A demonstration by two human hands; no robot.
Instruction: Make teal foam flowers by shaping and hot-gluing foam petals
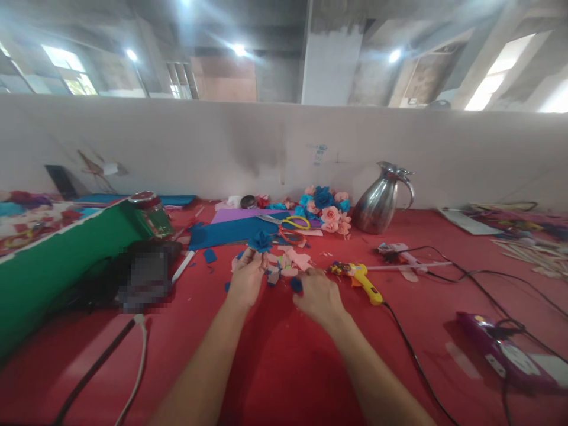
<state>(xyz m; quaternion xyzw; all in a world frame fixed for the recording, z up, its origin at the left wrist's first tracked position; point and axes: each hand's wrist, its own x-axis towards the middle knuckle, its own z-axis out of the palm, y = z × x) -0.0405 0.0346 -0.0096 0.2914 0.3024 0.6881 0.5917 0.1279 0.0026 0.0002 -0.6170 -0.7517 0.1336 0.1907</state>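
My left hand [248, 273] is closed around the base of a blue paper flower [260, 241], holding it upright above the red table [284, 361]. To its right, my right hand [317, 294] reaches down over the paper scraps with its fingers curled. A small dark blue piece [296, 284] shows at its fingertips; whether the fingers grip it is unclear. Pink and blue cut petals [297, 258] lie between and beyond the hands. Just right of my right hand rests a yellow glue gun [367, 285].
Scissors with yellow handles [296, 222] lie on blue paper [222, 235]. Behind them is a bunch of pink and blue flowers [331, 216]. A metal jug [378, 204] stands at the back right. Cables cross the right side near a purple power strip [501, 349]. A jar [151, 214] stands left.
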